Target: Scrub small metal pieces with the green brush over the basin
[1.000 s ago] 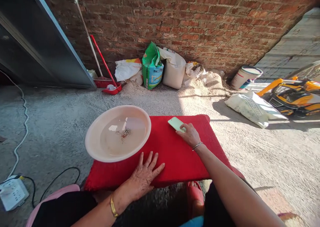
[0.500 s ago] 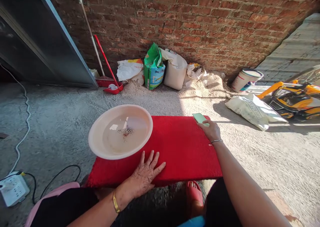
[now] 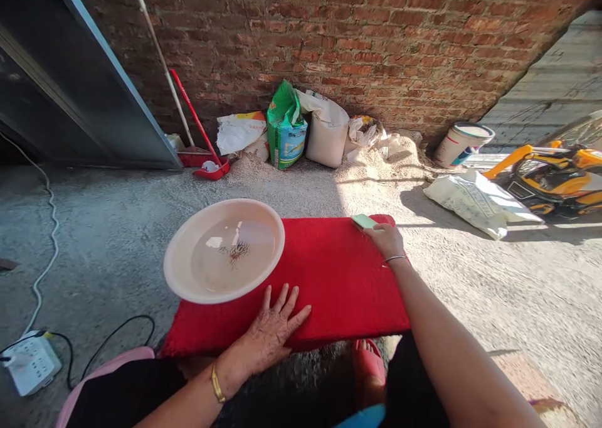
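A red mat (image 3: 329,277) lies on the concrete floor in front of me. On its left end sits a pale pink basin (image 3: 224,250) with clear water and a dark speck pattern at the bottom. My left hand (image 3: 275,329) rests flat on the mat's near edge, fingers spread, holding nothing. My right hand (image 3: 386,240) reaches to the mat's far right corner, fingers closed on a light green phone (image 3: 364,221) that lies at the edge of the mat.
Sacks (image 3: 324,130) and a green bag (image 3: 286,127) lean on the brick wall with a sand pile, a red dustpan (image 3: 207,164) and a bucket (image 3: 462,143). A yellow toy vehicle (image 3: 550,177) is at right, a power strip (image 3: 31,362) with cables at left.
My right hand slid the green phone from the middle of the mat's far side out to the far right corner. The left hand and the basin stayed put.
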The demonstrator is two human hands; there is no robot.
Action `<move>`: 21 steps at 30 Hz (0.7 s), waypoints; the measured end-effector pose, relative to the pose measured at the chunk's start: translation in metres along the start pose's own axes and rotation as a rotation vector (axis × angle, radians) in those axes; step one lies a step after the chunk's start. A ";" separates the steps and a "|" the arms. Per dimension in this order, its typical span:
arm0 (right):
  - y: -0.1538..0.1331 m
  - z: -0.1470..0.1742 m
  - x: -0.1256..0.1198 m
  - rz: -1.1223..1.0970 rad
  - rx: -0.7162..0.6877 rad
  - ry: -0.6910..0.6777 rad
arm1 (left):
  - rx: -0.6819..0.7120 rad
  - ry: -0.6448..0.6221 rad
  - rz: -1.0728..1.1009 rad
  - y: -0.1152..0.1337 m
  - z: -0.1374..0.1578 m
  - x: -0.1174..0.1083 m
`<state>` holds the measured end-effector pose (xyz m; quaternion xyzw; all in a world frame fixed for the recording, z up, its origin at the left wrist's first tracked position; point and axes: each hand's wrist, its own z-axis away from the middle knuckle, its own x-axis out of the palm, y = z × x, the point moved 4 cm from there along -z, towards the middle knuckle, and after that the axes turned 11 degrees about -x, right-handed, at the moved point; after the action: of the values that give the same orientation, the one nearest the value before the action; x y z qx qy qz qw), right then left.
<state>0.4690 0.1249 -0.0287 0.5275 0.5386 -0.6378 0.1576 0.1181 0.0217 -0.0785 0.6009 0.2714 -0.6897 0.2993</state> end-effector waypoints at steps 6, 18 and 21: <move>0.048 -0.015 -0.033 0.063 0.210 0.090 | 0.001 -0.047 0.018 0.001 0.001 0.000; -0.055 0.035 0.047 -0.216 -0.463 -0.009 | 0.008 -0.073 0.056 0.001 0.002 -0.002; -0.039 0.027 0.041 -0.158 -0.397 0.015 | 0.008 -0.080 0.056 0.002 0.001 -0.003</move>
<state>0.4094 0.1317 -0.0469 0.4471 0.6943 -0.5257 0.2039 0.1188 0.0198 -0.0749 0.5813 0.2393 -0.7058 0.3266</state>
